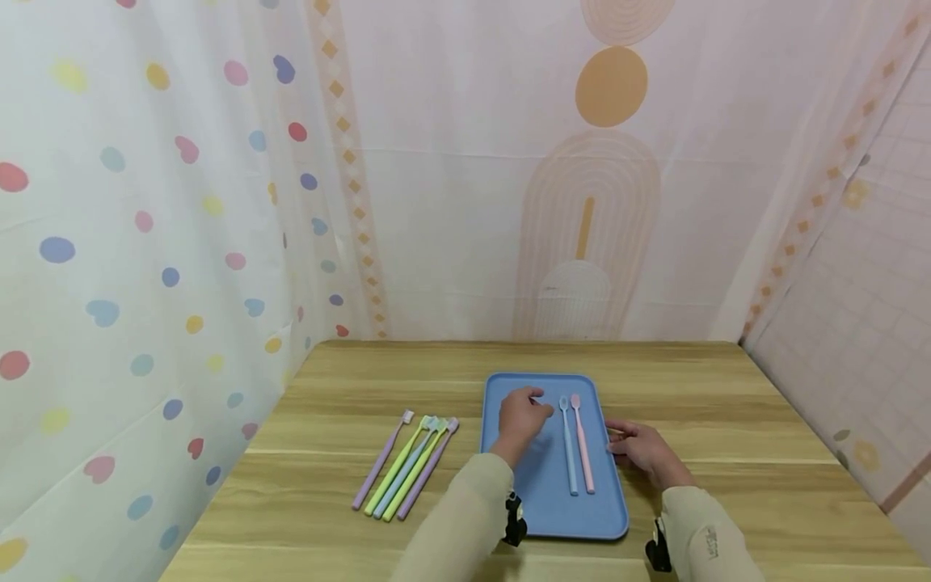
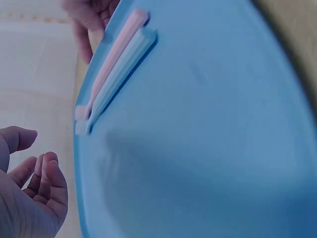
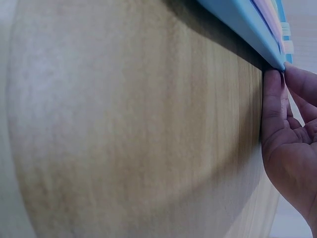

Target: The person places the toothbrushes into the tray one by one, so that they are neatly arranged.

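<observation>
A blue tray (image 1: 538,509) lies on the table with a light blue toothbrush (image 1: 570,453) and a pink toothbrush (image 1: 583,453) side by side along its right part. Above the tray, left of those two, my left hand (image 1: 524,418) hovers with fingers loosely bent and nothing in them. In the left wrist view a gap shows between that thumb and the fingertips. My right hand (image 1: 643,449) pinches the tray's right edge, thumb at the rim and fingers underneath, as the right wrist view shows. Left of the tray lie several toothbrushes in purple, green and blue, among them a purple toothbrush (image 1: 381,461).
The wood-grain table (image 1: 291,485) carries all of this. Behind it hangs a pale curtain (image 1: 451,242) with arch patterns, and a dotted curtain (image 1: 145,283) hangs at the left. A black strap with a small device (image 1: 515,517) sits on the left wrist.
</observation>
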### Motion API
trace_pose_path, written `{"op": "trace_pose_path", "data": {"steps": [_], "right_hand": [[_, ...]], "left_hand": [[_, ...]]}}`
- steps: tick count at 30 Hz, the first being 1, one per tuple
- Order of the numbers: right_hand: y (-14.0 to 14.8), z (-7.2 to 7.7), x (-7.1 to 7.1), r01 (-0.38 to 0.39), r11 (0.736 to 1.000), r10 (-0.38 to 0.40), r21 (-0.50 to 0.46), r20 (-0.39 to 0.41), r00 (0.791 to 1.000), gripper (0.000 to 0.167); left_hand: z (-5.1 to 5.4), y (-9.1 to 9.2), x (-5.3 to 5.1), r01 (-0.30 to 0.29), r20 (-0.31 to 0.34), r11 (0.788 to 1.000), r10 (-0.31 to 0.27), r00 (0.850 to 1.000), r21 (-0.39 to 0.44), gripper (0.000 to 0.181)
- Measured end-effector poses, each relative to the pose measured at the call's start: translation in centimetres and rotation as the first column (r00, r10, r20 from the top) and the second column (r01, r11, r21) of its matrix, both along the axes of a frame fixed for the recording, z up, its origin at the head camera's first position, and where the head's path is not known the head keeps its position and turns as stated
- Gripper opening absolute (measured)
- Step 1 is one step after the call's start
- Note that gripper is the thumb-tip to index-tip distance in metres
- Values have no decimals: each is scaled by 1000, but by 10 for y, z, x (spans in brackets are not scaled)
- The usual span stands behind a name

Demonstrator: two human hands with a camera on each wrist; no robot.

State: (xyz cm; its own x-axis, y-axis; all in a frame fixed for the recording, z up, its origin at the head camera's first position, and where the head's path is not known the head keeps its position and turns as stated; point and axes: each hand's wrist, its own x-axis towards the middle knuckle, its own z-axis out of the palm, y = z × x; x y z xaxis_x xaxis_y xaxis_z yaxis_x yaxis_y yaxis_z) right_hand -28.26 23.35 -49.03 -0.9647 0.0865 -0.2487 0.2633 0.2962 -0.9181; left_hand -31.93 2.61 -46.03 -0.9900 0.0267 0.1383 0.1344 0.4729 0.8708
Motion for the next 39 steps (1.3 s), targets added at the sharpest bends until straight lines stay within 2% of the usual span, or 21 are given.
{"op": "trace_pose_path", "data": {"steps": [4,10,18,21,25,31,39], "right_hand": [[-2,0,0,3,1000,-3,-17,3,1000,49],[-4,0,0,-2,1000,2,-6,4,1000,48],[-5,0,1,3,1000,-3,-10,3,1000,47],[-5,0,1,0,1000,0,-4,-3,1000,48],[-5,0,1,1,1000,-1,0,-4,1000,47],[-5,-1,1,2,1000,-2,-10,-3,1000,48],[-7,1,2,5,1000,-6,-17,-2,1000,48]], "left_hand": [[4,-13,-7,13,-21,1000,-14,1000,-20,33],[18,-34,-19,27,-34,1000,-27,999,-16,35],[32,-61,-29,16,4,999,-16,1000,27,34],[35,-73,-33,8,-9,999,-8,1000,35,33],[34,-91,-39,7,-12,999,-6,1000,38,35],[35,-129,-46,50,9,998,-50,999,-35,38],[34,-202,-46,123,20,984,-122,992,-132,38]]}}
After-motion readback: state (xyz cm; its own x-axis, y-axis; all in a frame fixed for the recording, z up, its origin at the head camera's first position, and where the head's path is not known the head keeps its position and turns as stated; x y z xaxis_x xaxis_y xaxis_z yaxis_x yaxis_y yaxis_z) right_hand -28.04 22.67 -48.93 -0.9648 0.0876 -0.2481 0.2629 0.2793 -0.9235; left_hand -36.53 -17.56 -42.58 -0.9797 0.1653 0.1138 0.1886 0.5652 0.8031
